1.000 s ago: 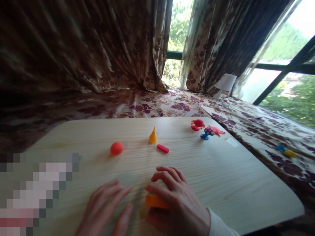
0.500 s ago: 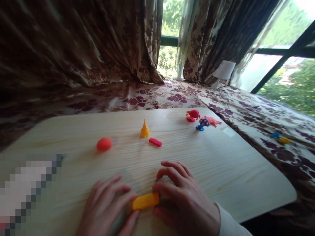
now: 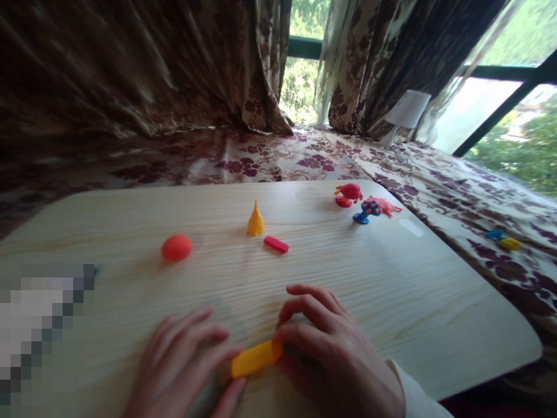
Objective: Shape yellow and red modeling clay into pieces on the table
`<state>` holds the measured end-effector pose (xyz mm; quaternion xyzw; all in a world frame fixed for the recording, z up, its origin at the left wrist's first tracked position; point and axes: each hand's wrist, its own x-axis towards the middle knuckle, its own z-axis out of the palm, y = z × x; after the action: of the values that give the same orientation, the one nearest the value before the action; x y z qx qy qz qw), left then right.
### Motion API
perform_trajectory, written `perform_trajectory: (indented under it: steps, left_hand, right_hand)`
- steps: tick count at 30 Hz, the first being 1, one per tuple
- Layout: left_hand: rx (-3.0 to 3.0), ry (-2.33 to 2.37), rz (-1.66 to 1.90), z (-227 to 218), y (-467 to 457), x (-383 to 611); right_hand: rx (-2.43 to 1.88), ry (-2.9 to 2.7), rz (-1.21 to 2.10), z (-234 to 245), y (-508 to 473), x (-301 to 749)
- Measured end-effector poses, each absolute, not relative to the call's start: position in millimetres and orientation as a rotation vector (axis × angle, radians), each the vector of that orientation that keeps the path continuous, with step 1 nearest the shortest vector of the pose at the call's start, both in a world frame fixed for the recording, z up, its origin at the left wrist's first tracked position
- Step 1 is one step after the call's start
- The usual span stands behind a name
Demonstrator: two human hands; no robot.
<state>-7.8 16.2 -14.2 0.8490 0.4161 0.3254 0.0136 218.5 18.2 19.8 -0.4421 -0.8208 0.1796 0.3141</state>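
A flat orange clay strip (image 3: 256,358) lies on the pale wooden table (image 3: 435,302) near its front edge. My left hand (image 3: 187,363) pinches the strip's left end between index finger and thumb. Fingers curled, my right hand (image 3: 335,354) presses on the strip's right end. Further back on the table sit an orange-red clay ball (image 3: 176,247), a yellow clay cone (image 3: 256,220) and a small red clay bar (image 3: 275,244).
Small clay figures, a red one (image 3: 348,193), a blue dotted one (image 3: 368,210) and a pink one (image 3: 386,205), stand at the table's far right. A flowered cloth (image 3: 456,191) with blue and yellow clay bits (image 3: 503,239) surrounds the table. Curtains and a window lie behind.
The orange strip, mostly hidden under my right hand a second ago, now shows between both hands. My left fingers have closed onto its left end. The view shifted slightly.
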Motion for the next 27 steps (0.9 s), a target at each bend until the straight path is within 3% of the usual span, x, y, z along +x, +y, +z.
perform_trajectory:
  steps: [27]
  left_hand:
    - [2.64, 1.466, 0.862, 2, 13, 4]
  right_hand:
    - [-1.08, -2.185, 0.432, 20, 20, 207]
